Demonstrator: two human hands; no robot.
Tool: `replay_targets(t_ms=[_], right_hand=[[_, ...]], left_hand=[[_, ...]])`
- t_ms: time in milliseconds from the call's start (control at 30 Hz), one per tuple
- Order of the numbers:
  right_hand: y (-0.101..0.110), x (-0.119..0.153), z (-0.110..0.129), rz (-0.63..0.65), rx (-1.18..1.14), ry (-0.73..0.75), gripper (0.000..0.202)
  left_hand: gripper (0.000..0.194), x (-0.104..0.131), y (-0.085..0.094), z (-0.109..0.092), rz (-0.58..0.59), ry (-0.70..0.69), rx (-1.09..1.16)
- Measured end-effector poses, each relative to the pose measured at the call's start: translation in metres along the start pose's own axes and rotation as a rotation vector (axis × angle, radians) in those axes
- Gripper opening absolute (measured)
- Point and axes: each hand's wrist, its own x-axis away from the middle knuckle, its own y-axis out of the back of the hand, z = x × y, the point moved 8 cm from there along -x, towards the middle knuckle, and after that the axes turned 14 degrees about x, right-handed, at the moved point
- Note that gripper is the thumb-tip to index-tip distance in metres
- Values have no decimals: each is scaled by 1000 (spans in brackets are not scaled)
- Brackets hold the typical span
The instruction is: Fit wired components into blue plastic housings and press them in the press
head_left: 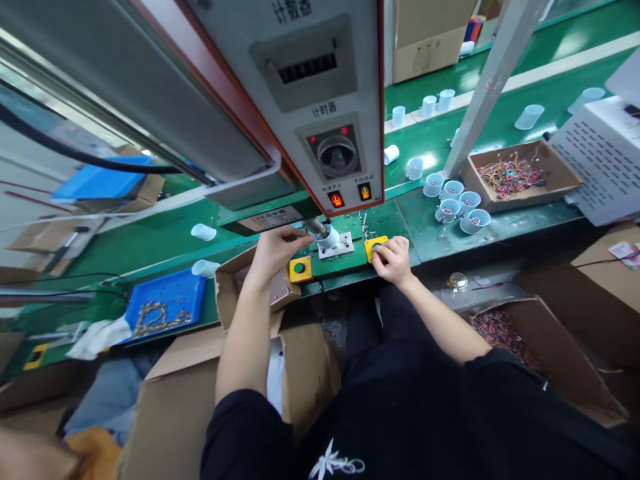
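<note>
Under the press head, a light blue plastic cup (329,237) sits on a metal fixture plate (336,247). My left hand (277,252) reaches in from the left, thumb and fingers pinched at the cup's left side; the exact contact is small and partly hidden. My right hand (393,259) is closed over the yellow push-button box (375,248) right of the fixture, its curled fingers on the button. A second yellow button box (300,269) with a green button is beside my left wrist. The press's control panel (335,153) fills the upper middle, its indicators lit red.
Several cups with wired parts inside (451,208) stand at the right, before a carton of wired parts (520,177). A blue tray of small metal pieces (197,293) and an open carton (227,293) are left. Another person's blue-trousered leg (107,400) shows lower left.
</note>
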Motion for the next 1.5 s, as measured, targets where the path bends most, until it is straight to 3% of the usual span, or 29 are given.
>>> replay_targets(t_ms=[200,367,600,833,900,967,1033,1100,1267,1333,1500], right_hand=[[-1,0,5,27,43,17,13],[4,1,7,-15,33,45,13],[12,1,10,-96,11,78,10],[21,0,13,-180,-12,114,9],[21,0,14,-189,-13,124,9],[22,0,14,-199,-11,134,7],[24,0,15,-215,-7,139,6],[24,-1,16,-225,-2,140,6],[22,-2,16,-189,10,122,10],[22,-1,15,-186,12,110,11],[25,-1,16,-207,11,120,12]], left_hand=[[29,-19,-16,-9,27,2,-127],[19,-25,-40,-20,135,12,-284],[21,-22,-38,-25,145,-38,-386],[16,-27,-44,-25,215,24,-315],[19,-21,-32,-21,148,11,-323],[26,-6,-13,-13,2,-40,-398],[33,17,0,2,-141,-88,-504],[31,38,2,24,-195,-86,-578],[31,58,-16,65,-42,-84,-764],[31,58,-16,68,-5,-123,-796],[35,65,-6,70,-60,-122,-828]])
